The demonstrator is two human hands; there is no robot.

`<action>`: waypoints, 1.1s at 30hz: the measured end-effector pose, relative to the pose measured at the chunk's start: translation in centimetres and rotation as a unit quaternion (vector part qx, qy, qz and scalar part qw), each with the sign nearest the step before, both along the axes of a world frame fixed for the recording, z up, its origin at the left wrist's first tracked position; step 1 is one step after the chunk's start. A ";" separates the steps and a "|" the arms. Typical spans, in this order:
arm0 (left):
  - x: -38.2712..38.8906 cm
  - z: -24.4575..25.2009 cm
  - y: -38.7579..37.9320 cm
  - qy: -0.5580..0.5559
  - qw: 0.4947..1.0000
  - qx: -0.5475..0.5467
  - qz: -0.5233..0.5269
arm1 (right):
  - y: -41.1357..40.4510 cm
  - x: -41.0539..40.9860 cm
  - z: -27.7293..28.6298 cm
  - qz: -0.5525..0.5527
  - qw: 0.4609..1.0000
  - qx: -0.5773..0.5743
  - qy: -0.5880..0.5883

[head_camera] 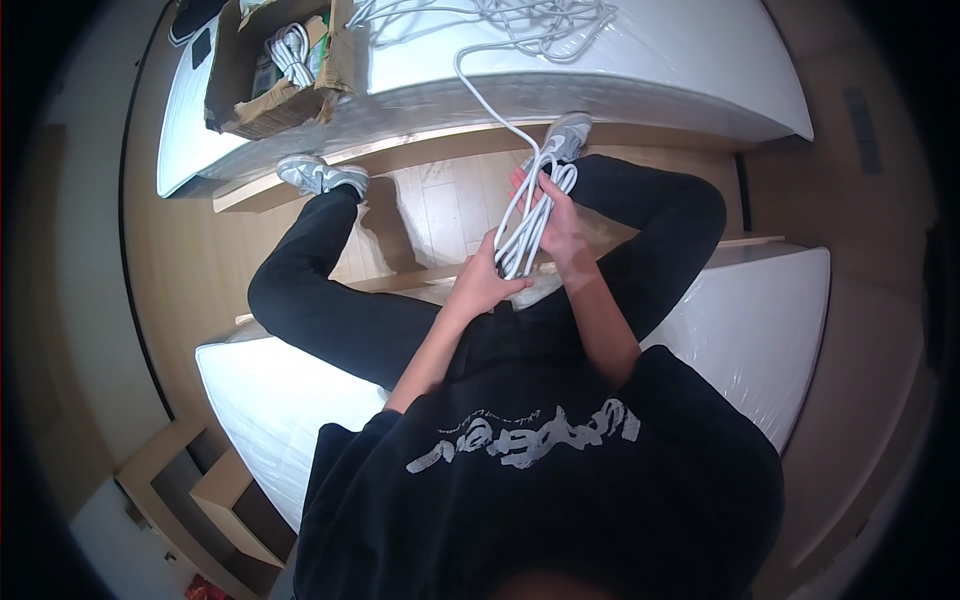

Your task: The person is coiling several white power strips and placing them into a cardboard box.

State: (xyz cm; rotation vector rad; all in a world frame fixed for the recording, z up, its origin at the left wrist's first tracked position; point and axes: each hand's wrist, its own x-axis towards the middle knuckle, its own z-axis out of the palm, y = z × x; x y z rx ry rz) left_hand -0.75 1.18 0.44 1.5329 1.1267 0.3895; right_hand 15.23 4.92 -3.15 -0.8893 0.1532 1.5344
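A looped bundle of white cable [523,229] lies lengthwise between my two hands, above my lap. My left hand [480,281] grips its near end, with the thumb pointing right across the loops. Around the far end is my right hand [556,217], its thumb over the loops and its fingers partly hidden beneath them. From the bundle a single strand [487,105] runs up to a loose tangle of the same cable [525,30] on the plastic-wrapped mattress [660,60] opposite me.
A torn open cardboard box [281,112] stands on the far mattress, holding a coiled white cable [291,56]. Left of it lies a dark flat object [201,49]. I sit on a second wrapped mattress [739,330]. My shoes [322,176] are near the far wooden bed frame [645,136].
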 end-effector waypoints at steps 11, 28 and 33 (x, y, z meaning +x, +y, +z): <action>1.5 -0.5 -1.0 -0.289 0.907 -0.300 0.053 | 1.0 1.9 0.1 0.132 0.979 0.120 0.103; 0.6 -0.3 3.4 -0.263 0.957 -0.007 0.120 | -1.8 3.2 11.8 0.283 0.890 0.117 -0.338; 3.2 9.1 8.8 -0.155 0.922 0.354 -0.038 | -3.2 4.9 16.4 0.360 0.711 0.266 -0.543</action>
